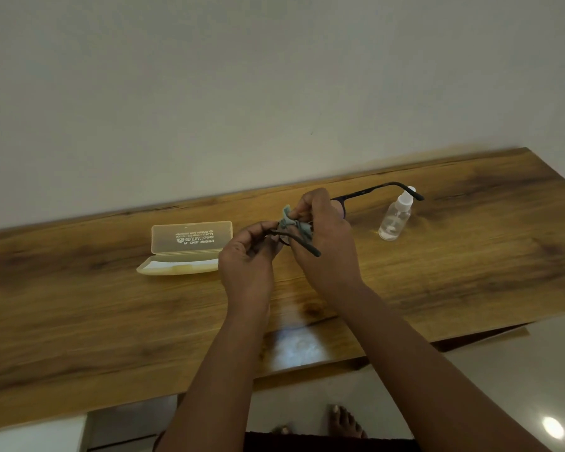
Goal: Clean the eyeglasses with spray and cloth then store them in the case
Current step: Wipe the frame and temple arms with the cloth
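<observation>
Above wooden table (111, 321), our left hand (247, 265) grips eyeglasses (369, 191); right hand (323, 243) pinches cloth (287, 221) on lens. Case (186, 247) open, spray bottle (394, 220) near. Risk: hard rubbing twists frame.

Wooden table (79, 321) with dark grain, set against a pale wall, its far edge running along it. Lying on top toward the left: a pale see-through case (185, 249), open, lid tipped back with printed lettering showing. Standing upright toward the right, well apart from the case: a small clear spray bottle (394, 220) with a white cap
</observation>
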